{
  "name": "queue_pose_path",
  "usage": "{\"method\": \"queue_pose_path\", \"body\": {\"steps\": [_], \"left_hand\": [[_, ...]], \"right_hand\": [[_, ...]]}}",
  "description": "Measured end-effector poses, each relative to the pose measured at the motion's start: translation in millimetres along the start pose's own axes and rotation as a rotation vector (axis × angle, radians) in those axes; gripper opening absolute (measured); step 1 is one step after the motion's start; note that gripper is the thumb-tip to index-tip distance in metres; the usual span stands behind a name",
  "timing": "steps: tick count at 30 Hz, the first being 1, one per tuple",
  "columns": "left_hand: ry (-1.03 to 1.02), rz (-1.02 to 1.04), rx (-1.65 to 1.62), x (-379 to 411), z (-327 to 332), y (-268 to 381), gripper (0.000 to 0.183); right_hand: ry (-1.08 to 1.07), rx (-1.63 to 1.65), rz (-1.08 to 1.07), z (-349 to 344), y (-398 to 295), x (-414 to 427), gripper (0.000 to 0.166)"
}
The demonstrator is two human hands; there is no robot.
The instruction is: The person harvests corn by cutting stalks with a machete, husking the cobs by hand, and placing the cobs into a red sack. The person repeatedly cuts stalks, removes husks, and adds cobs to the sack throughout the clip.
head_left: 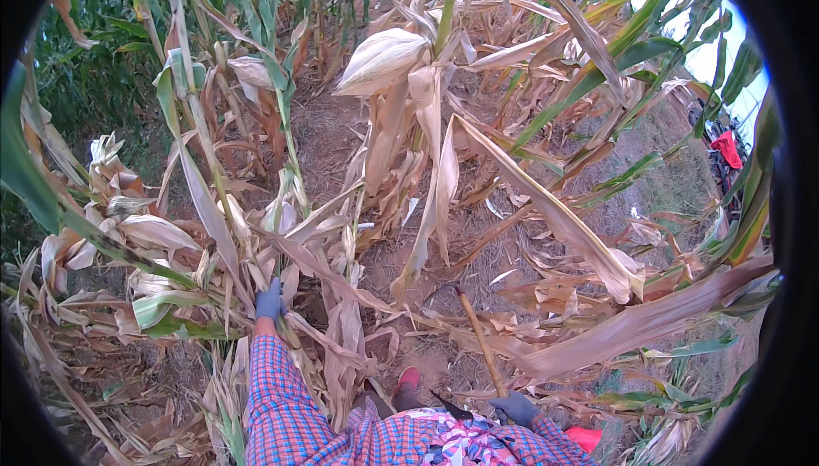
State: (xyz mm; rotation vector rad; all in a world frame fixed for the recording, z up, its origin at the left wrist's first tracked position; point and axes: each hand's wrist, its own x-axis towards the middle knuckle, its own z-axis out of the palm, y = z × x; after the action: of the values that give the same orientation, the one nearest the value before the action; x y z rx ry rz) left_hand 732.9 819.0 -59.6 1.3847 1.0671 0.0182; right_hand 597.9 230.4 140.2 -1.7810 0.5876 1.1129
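Observation:
My left hand (270, 301), in a grey glove, is closed around corn stalks (258, 274) on the left, with dry leaves hanging about it. My right hand (516, 409), also gloved, grips the lower end of a wooden handle (481, 338) near my waist. The handle slants up and left to a dark head near the ground; a thin curved blade seems to reach left from it, partly lost against the soil. Above and between the hands, a pale husked corn ear (386, 62) hangs on a standing stalk. More dry ears (159, 233) lie among leaves left of my left hand.
Dry corn leaves (550, 210) arch across the right side. Standing green corn (96, 82) fills the upper left. Reddish soil (326, 124) with straw shows between stalks. A red shoe (409, 376) is below centre. A red cloth (727, 149) lies on dark objects at the far right.

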Motion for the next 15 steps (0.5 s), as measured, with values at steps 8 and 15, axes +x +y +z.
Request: {"method": "queue_pose_path", "body": {"steps": [8, 15], "left_hand": [[-0.139, -0.094, 0.249, -22.2, 12.9, -29.0, 0.052], [0.032, 0.21, 0.569, -26.8, 66.2, 105.7, 0.097]], "right_hand": [[-0.023, -0.148, -0.012, 9.8, -25.5, -3.3, 0.031], [-0.044, -0.532, -0.321, -16.6, 35.5, 13.6, 0.024]]}}
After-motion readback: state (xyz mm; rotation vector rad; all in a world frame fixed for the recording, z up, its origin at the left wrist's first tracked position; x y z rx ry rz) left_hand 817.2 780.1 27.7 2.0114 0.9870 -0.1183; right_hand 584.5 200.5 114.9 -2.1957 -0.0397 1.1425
